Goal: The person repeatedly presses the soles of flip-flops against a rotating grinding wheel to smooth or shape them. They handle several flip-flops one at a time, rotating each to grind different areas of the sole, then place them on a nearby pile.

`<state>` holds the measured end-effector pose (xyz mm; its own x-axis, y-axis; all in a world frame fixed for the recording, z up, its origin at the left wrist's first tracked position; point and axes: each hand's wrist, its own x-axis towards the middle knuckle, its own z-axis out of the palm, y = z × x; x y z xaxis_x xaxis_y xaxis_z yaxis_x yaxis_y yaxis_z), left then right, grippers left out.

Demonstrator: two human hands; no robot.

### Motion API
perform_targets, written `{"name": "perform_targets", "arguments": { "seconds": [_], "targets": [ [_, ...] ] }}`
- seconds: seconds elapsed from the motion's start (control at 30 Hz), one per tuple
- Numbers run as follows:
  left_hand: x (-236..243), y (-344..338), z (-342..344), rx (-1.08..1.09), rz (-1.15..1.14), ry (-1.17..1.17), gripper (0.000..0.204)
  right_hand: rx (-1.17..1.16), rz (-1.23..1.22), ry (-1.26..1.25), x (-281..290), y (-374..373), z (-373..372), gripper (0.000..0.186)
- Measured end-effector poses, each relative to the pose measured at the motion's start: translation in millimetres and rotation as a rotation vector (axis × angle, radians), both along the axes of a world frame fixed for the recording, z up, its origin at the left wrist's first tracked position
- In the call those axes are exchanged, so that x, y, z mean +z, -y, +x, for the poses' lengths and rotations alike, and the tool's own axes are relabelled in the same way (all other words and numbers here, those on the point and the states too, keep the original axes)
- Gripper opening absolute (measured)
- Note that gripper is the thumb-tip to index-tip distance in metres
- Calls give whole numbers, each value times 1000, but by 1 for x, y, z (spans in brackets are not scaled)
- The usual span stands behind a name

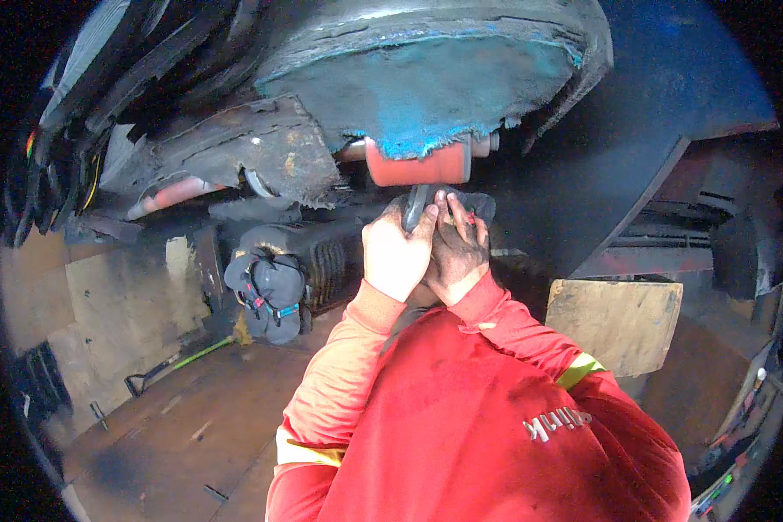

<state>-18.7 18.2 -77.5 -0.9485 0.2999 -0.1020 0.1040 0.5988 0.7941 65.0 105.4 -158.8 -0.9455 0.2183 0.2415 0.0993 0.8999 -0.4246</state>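
My hands are close together at the centre, just below a red roller [419, 165]. In my left hand [398, 254] is a narrow dark grey tool [417, 207], its upper end pointing up at the roller; its kind does not show clearly. Right beside it, my right hand [459, 248] has dirt-darkened fingers bent over something dark with a small red part, mostly hidden by the hand. Over the roller hangs a frayed blue-grey sheet [418, 96] with ragged lower edges.
Torn dark sheeting [261, 157] hangs at upper left. Below it are a dark cap-like item [274, 287] and a green-handled tool [204, 352] on brown boards [165, 435]. A dark slanting panel [618, 157] and a stained wooden board [613, 324] stand at right.
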Motion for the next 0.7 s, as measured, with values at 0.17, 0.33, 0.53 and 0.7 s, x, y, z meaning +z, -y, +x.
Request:
{"name": "perform_targets", "arguments": {
  "seconds": [0.17,0.33,0.53,0.7],
  "targets": [
    [14,8,16,23,43,-142,29,34,-3,-127,9,-1,-2,48],
    [27,10,23,55,21,-261,27,201,57,-232,6,-6,-3,56],
    [17,-1,1,-33,-96,2,24,131,35,56,7,-11,-2,66],
    [21,9,16,22,-17,-159,26,190,42,-131,5,-14,-6,61]
  ]
}}
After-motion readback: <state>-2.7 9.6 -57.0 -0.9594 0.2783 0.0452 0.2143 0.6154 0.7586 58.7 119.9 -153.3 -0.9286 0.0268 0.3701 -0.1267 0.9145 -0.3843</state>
